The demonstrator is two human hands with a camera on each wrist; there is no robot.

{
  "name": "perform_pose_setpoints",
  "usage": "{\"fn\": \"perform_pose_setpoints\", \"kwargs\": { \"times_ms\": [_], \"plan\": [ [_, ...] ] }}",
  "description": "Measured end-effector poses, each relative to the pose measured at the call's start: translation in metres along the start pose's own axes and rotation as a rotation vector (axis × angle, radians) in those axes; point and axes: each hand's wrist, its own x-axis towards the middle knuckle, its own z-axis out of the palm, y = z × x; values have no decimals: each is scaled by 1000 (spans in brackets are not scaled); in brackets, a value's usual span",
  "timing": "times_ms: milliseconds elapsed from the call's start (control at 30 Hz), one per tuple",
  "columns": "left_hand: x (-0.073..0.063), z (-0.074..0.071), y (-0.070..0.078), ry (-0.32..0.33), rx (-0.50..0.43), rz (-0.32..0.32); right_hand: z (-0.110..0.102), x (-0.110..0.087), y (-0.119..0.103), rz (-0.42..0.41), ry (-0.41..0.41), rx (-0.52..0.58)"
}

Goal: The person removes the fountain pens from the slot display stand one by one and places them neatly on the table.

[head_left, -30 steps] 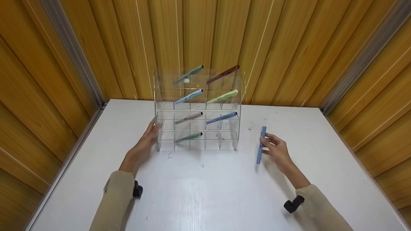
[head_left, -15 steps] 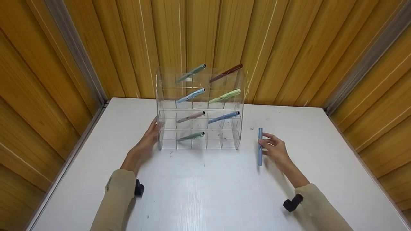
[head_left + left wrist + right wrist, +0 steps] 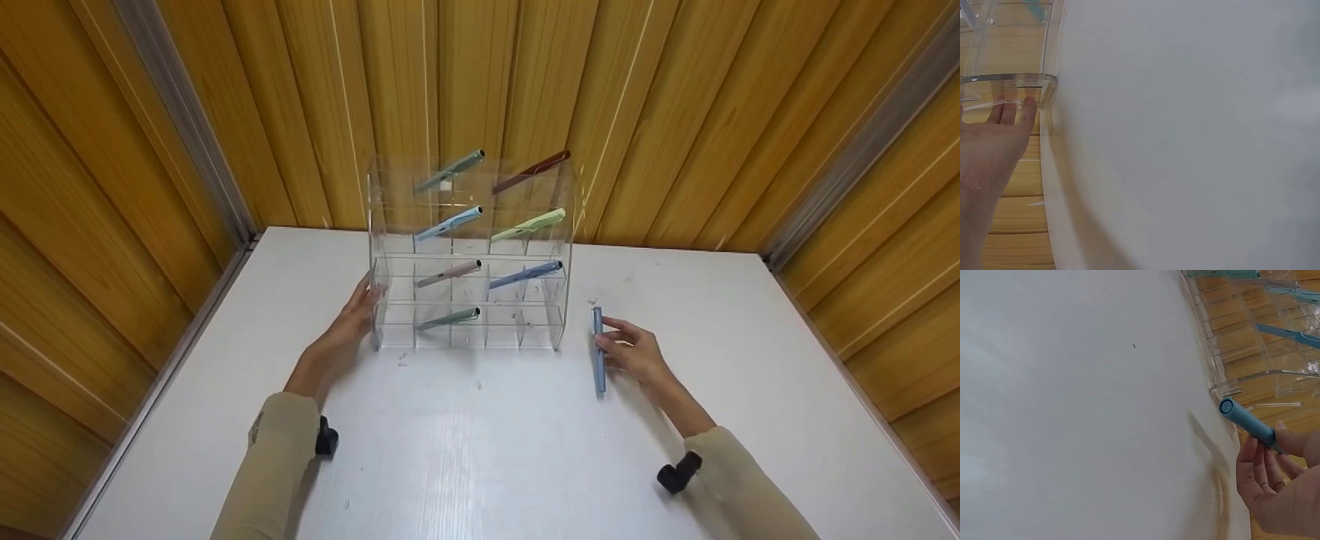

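Note:
In the head view, a clear acrylic pen rack (image 3: pixel 523 339) stands at the back middle of the white table. My left hand (image 3: pixel 336 335) is at its left side; in the left wrist view extended fingers (image 3: pixel 1028 112) rest against the clear side panel (image 3: pixel 1008 77). To the right of the rack, my right hand (image 3: pixel 636 351) pinches a capped blue pen (image 3: pixel 600 375) between thumb and fingers, its length pointing toward and away from me. The right wrist view shows one round end of this pen (image 3: pixel 1247 421) sticking out past the fingertips.
Several pens lie slanted across the rack's tiers: teal (image 3: pixel 450 172), dark red (image 3: pixel 532 172), light blue (image 3: pixel 448 223), light green (image 3: pixel 529 225), pink (image 3: pixel 450 274), blue (image 3: pixel 526 275) and green (image 3: pixel 450 319). A wood-patterned wall (image 3: pixel 472 75) stands right behind the rack.
My right hand has moved left toward the rack with the blue pen, whose slant has swung round a little. My left hand stays at the rack's side.

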Motion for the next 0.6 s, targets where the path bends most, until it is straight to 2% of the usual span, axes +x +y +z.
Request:
{"fn": "perform_pose_setpoints", "kwargs": {
  "times_ms": [200,433,600],
  "plan": [
    [1,-2,-4,-2,-15,19,3,2,6,24,-39,-27],
    [-1,-4,-2,-18,-47,47,4,4,9,12,-98,-110],
    [2,-1,-2,-21,-44,31,0,3,11,15,-107,-124]
  ]
}}
